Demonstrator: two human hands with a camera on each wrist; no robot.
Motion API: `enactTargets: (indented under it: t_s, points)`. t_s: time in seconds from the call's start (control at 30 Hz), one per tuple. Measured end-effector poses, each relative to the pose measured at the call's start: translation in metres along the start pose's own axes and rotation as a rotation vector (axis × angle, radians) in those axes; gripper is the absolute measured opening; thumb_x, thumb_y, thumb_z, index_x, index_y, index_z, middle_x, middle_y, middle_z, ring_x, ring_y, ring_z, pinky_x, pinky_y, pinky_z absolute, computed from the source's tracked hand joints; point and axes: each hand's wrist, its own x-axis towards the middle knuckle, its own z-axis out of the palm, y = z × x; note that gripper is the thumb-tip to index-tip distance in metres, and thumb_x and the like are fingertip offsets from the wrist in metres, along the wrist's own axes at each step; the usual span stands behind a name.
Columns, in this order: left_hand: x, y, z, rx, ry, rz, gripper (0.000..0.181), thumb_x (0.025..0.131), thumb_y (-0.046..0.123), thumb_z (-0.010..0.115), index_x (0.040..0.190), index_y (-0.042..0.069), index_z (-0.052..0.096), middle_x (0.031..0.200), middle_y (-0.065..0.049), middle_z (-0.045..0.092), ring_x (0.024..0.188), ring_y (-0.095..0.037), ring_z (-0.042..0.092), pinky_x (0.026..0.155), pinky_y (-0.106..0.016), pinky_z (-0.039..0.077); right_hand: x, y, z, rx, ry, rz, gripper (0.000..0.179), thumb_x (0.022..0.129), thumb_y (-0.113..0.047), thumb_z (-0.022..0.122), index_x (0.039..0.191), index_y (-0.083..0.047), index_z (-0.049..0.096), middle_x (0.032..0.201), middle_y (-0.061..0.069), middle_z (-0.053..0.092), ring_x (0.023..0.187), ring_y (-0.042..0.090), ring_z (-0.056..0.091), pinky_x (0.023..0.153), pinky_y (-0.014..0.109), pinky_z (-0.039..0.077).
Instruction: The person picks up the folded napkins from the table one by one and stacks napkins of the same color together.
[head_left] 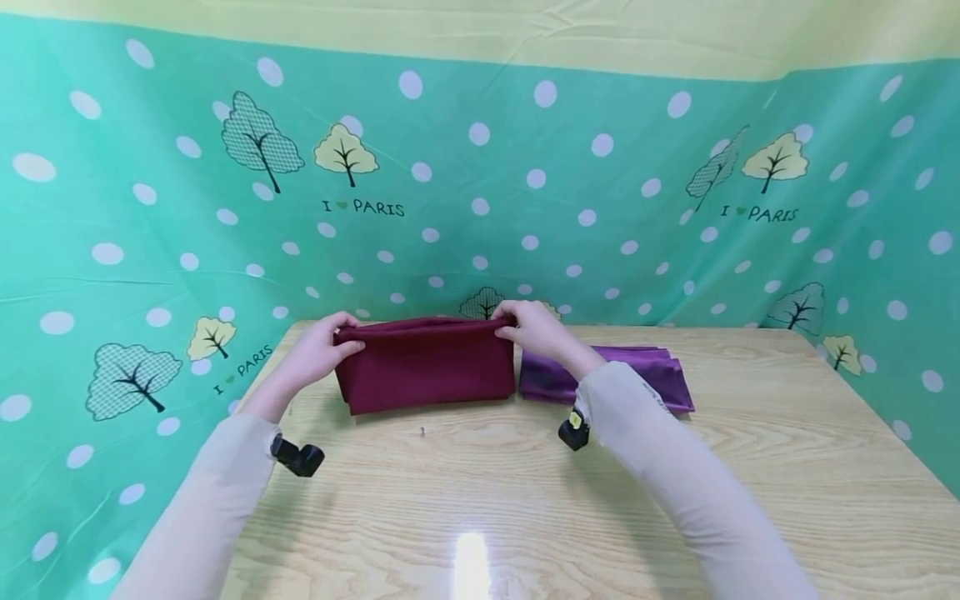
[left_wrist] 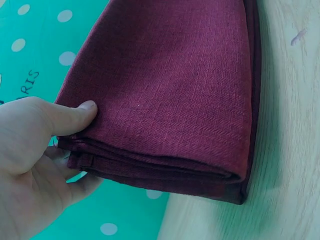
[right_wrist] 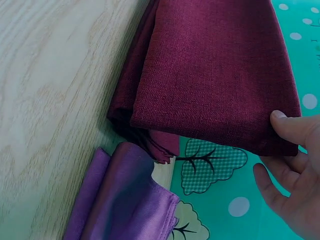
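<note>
A folded maroon cloth [head_left: 431, 367] hangs between both hands at the back of the table, its upper edge raised and its lower edge at or near the tabletop. At its upper left corner the left hand [head_left: 322, 346] pinches it, thumb in front and fingers behind. The right hand [head_left: 536, 329] pinches the upper right corner in the same way. In the left wrist view several stacked layers show along the side of the maroon cloth [left_wrist: 170, 90]. Beneath the held part, in the right wrist view, more layers of the maroon cloth [right_wrist: 215, 65] hang down.
A folded shiny purple cloth [head_left: 660, 375] lies on the wooden table [head_left: 465, 475] just right of the maroon one, partly behind the right forearm. A green dotted curtain [head_left: 480, 183] with tree prints borders the table's back and sides. A small dark mark [head_left: 422, 432] is on the wood.
</note>
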Motion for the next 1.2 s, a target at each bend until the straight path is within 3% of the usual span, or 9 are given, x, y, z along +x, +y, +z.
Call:
enactTargets:
  t_s: [0.3, 0.47, 0.77, 1.2]
  points:
    - [0.017, -0.011, 0.008, 0.001, 0.054, -0.069, 0.031, 0.089, 0.019, 0.058, 0.116, 0.005, 0.053, 0.124, -0.018, 0.052, 0.097, -0.032, 0.053, 0.076, -0.038, 0.045, 0.01, 0.008, 0.01, 0.034, 0.012, 0.076, 0.021, 0.089, -0.014, 0.058, 0.109, -0.009, 0.06, 0.103, 0.007, 0.063, 0.091, 0.02, 0.058, 0.078, 0.032, 0.046]
    - [0.027, -0.019, 0.014, -0.025, 0.076, -0.113, 0.032, 0.088, 0.019, 0.059, 0.117, 0.005, 0.053, 0.12, -0.018, 0.054, 0.103, -0.033, 0.051, 0.081, -0.041, 0.045, 0.015, 0.013, 0.017, 0.028, 0.05, 0.1, 0.025, 0.089, -0.016, 0.058, 0.113, -0.01, 0.06, 0.11, 0.009, 0.062, 0.097, 0.021, 0.058, 0.081, 0.034, 0.045]
    - [0.04, -0.019, 0.025, -0.041, 0.151, -0.169, 0.036, 0.086, 0.016, 0.061, 0.118, 0.002, 0.052, 0.117, -0.022, 0.052, 0.104, -0.035, 0.05, 0.083, -0.044, 0.044, 0.02, 0.017, 0.027, 0.002, 0.076, 0.148, 0.028, 0.091, -0.016, 0.055, 0.118, -0.013, 0.057, 0.116, 0.008, 0.06, 0.102, 0.022, 0.057, 0.084, 0.036, 0.046]
    - [0.047, -0.028, 0.038, -0.071, 0.158, -0.221, 0.037, 0.087, 0.011, 0.058, 0.121, -0.001, 0.05, 0.125, -0.025, 0.048, 0.114, -0.038, 0.047, 0.092, -0.046, 0.04, 0.025, 0.019, 0.039, 0.016, 0.034, 0.174, 0.042, 0.09, -0.017, 0.056, 0.13, -0.009, 0.047, 0.13, 0.011, 0.051, 0.109, 0.024, 0.054, 0.09, 0.038, 0.043]
